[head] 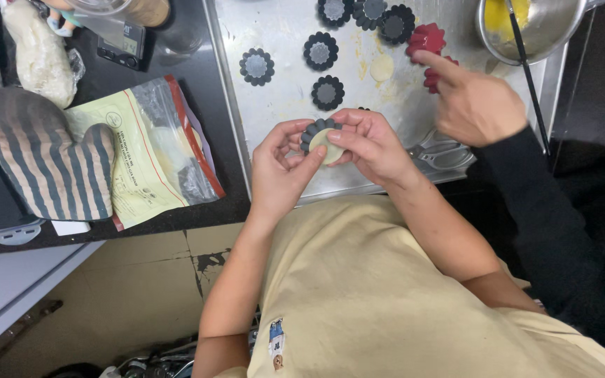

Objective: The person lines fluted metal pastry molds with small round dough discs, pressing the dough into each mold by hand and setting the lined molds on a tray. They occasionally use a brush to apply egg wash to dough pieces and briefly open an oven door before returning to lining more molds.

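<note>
Item held: small dark fluted tart mould point(314, 131) with a pale disc of dough point(326, 145) pressed into it, raised above the near edge of the metal baking tray point(281, 42).

Left hand point(280, 168): fingers closed around the mould's left rim, thumb laid across the dough.

Right hand point(369, 143): fingers closed on the mould's right side and top, fingertips touching the dough.

On the tray: six more dark fluted moulds point(257, 66) lying apart from one another, a loose round of dough point(382, 68), two red moulds point(426, 38).

Another person's hand point(472, 105), in a black sleeve, index finger pointing at the red moulds.

Tray's far right corner: metal bowl point(554, 31) holding yellow liquid and a dark utensil point(530, 77).

Left of tray, on the dark table point(204, 105): zip bag point(155, 154), striped oven mitt point(43, 157), wrapped lump of dough point(36, 52), small digital scale point(126, 43).
</note>
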`<move>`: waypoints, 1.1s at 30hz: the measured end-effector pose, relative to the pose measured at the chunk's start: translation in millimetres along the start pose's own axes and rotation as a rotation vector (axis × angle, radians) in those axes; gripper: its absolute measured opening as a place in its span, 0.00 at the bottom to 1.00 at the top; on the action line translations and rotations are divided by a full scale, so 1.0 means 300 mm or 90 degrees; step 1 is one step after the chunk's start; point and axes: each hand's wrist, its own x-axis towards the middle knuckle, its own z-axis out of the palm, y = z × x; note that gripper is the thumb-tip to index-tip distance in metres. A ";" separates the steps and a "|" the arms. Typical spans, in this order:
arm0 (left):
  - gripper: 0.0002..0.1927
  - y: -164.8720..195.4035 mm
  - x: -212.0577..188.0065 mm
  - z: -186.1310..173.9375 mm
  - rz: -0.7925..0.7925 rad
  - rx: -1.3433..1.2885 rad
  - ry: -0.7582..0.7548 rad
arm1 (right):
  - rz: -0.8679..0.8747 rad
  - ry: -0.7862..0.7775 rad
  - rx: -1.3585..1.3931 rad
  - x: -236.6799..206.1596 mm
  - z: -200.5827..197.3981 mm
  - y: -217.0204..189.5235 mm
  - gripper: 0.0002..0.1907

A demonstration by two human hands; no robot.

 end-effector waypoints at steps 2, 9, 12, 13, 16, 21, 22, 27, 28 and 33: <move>0.18 -0.002 0.003 -0.003 0.003 -0.020 -0.007 | -0.004 0.004 -0.011 -0.004 0.015 -0.005 0.12; 0.14 0.018 0.001 -0.033 -0.093 -0.172 -0.002 | 0.059 -0.015 0.083 -0.027 0.046 -0.060 0.17; 0.16 0.036 -0.008 -0.039 -0.109 -0.227 -0.013 | -0.024 -0.081 -0.040 -0.026 0.053 -0.058 0.24; 0.17 0.039 -0.012 -0.035 -0.077 -0.196 -0.034 | -0.028 -0.070 -0.062 -0.025 0.055 -0.054 0.24; 0.20 0.034 -0.017 -0.013 0.001 -0.053 -0.023 | -0.018 -0.036 -0.086 -0.025 0.061 -0.052 0.22; 0.20 0.024 -0.010 -0.005 -0.020 -0.045 0.019 | 0.039 -0.058 0.018 -0.044 0.071 -0.084 0.25; 0.20 0.027 -0.010 -0.008 -0.020 -0.044 0.017 | 0.026 -0.063 -0.008 -0.046 0.076 -0.089 0.25; 0.23 0.049 -0.018 -0.008 0.007 -0.017 -0.004 | -0.003 -0.056 -0.050 -0.045 0.089 -0.100 0.25; 0.24 0.054 -0.019 -0.006 0.007 -0.016 -0.008 | 0.001 -0.051 -0.050 -0.045 0.090 -0.100 0.25; 0.25 0.068 -0.024 -0.003 0.004 -0.026 -0.015 | 0.021 -0.050 -0.009 -0.045 0.090 -0.099 0.25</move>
